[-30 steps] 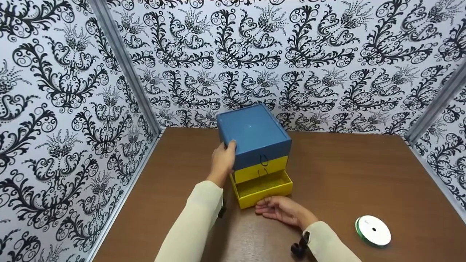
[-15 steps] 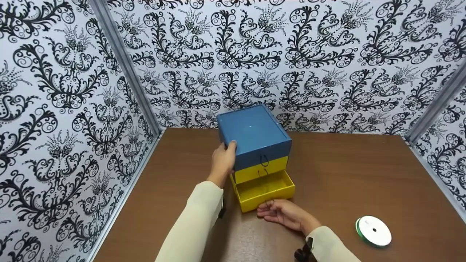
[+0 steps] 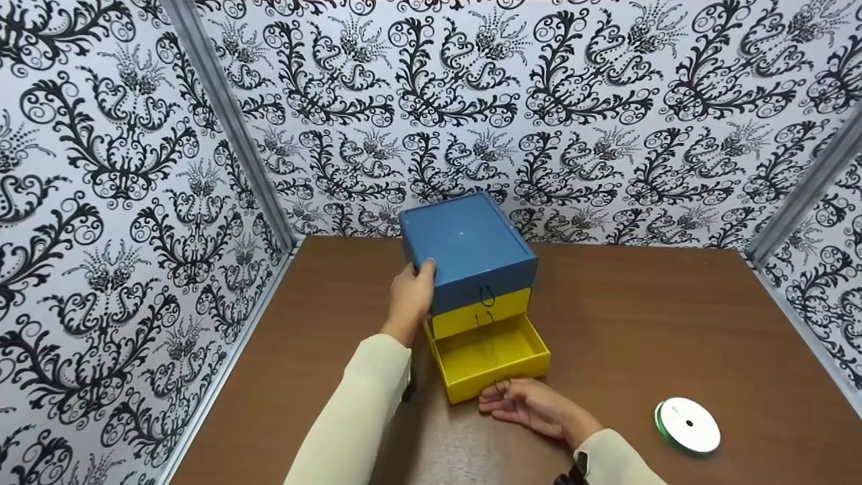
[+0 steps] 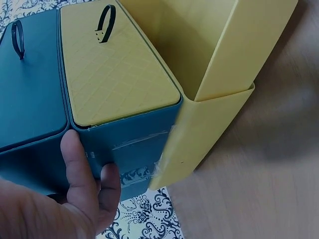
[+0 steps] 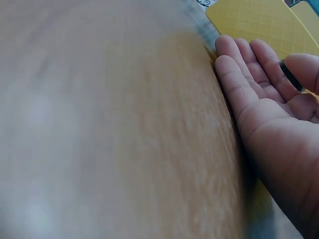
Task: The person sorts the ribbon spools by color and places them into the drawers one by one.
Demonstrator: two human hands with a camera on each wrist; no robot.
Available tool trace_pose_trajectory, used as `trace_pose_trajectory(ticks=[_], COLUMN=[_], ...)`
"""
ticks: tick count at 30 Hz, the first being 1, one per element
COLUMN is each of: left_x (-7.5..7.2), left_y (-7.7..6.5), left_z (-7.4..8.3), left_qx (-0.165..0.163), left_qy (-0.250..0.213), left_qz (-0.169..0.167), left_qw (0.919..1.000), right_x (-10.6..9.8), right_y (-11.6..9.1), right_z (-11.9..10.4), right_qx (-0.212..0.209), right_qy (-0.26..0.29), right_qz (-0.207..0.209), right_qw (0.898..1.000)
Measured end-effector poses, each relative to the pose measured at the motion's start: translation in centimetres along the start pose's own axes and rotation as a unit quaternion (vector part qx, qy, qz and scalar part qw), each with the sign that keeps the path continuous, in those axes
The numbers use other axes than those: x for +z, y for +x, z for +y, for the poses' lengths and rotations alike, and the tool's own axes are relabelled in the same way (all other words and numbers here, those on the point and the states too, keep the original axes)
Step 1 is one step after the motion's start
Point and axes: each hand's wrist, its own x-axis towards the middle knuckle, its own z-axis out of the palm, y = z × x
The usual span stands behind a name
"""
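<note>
A small chest of drawers point(image 3: 465, 236) has a blue top and blue upper drawer, with a yellow drawer point(image 3: 465, 318) beneath, pushed in. Its bottom yellow drawer point(image 3: 531, 368) is pulled well out, its inside bare. Against the chest's left side rests my left hand point(image 3: 411, 296), thumb up at the top edge. In the left wrist view, two fingers point(image 4: 79, 169) lie along the blue side wall. My right hand point(image 3: 528, 407), palm up and low by the table, pinches the black loop handle point(image 5: 291, 75) of the bottom drawer between thumb and forefinger; its other fingers are extended.
On the brown table point(image 3: 646, 303), to the right, lies a white spool point(image 3: 689, 424) with green ribbon round its edge. Black-and-white patterned walls point(image 3: 579, 135) enclose the back and sides, with metal posts at the corners.
The bottom drawer has slid farther out toward the front, with my right hand moving along at its handle. My left hand and the chest stay in place.
</note>
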Motion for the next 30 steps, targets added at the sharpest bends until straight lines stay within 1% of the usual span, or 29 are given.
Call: trace_pose_trajectory(ticks=[7,12,20,30], left_x=[-0.1,-0.1,-0.4,-0.1], left_y=[0.0,0.0,0.2,0.2], left_z=[-0.1,-0.1,0.0,0.0], left_qx=[-0.008,-0.005,-0.001,-0.007], left_qy=[-0.008,-0.006,0.003,-0.007], left_qz=[-0.003,-0.008,-0.002,-0.002], left_qw=[0.9999,0.9999,1.0,1.0], right_x=[0.1,0.3,0.3,0.3], right_y=[-0.9,-1.5,-2.2,-2.8], right_z=[0.3,0.7,1.3,1.6], right_qx=[0.0,-0.004,-0.012,-0.017], right_qy=[-0.003,-0.004,0.0,0.001], right_qz=[-0.002,-0.012,-0.03,-0.021], right_qw=[1.0,1.0,0.999,1.0])
